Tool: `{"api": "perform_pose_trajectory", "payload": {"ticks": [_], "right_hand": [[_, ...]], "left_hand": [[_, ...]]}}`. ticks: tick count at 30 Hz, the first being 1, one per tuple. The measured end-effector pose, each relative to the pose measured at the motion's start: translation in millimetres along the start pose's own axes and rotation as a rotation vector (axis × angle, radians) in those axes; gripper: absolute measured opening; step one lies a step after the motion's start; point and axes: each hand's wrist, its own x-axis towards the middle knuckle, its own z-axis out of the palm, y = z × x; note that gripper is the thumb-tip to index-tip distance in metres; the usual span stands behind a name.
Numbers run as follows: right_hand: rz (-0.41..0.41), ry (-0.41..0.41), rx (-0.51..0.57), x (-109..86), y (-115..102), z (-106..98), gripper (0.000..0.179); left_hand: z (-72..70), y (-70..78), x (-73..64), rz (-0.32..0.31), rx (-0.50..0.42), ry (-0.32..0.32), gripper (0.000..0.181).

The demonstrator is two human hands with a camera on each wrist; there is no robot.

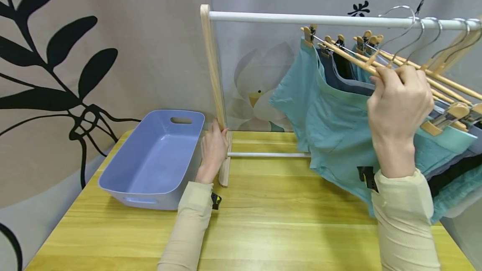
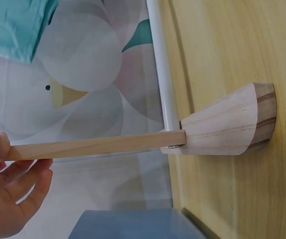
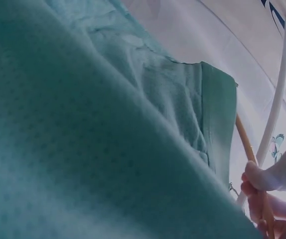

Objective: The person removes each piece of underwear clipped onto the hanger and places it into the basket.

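Observation:
My left hand (image 1: 214,147) grips the wooden upright (image 1: 212,62) at the left end of a clothes rack, low down near the table. In the left wrist view its fingers wrap around that narrow post (image 2: 98,145), above the flared wooden foot (image 2: 222,127). My right hand (image 1: 401,106) holds the wooden bar of the front clip hanger (image 1: 348,57), its hook up at the white rail (image 1: 271,17). Teal boxer briefs (image 1: 339,129) hang from this hanger's clips. The right wrist view is mostly filled by teal cloth (image 3: 83,149), with the fingers around the bar at lower right.
Behind the front hanger, several more hangers carry dark and teal garments, including a dark blue one (image 1: 339,76). A blue plastic basket (image 1: 150,166) stands left of the rack on the wooden table (image 1: 286,229). A printed curtain (image 1: 158,45) hangs behind.

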Motion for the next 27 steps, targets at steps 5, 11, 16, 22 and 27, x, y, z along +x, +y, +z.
{"api": "perform_pose_trajectory", "payload": {"ticks": [5, 11, 16, 22, 27], "right_hand": [[-0.014, 0.018, 0.020, -4.1, -4, -5, 0.037], [-0.034, 0.051, 0.050, -7.5, -7, -7, 0.036], [-0.051, 0.063, 0.075, -12.7, -7, -8, 0.036], [-0.083, 0.060, 0.100, -17.8, -9, -10, 0.036], [-0.117, 0.056, 0.119, -22.1, -11, -11, 0.033]], "left_hand": [[-0.2, -1.0, 0.0, 0.004, 0.002, 0.006, 0.037], [-0.5, -1.1, -0.4, 0.010, 0.006, 0.000, 0.038], [-0.7, 0.4, -0.5, 0.020, 0.016, 0.004, 0.038], [-1.1, 0.7, -0.7, 0.013, -0.001, 0.004, 0.038], [-2.8, -1.0, -0.2, -0.017, -0.052, -0.014, 0.037]]}}
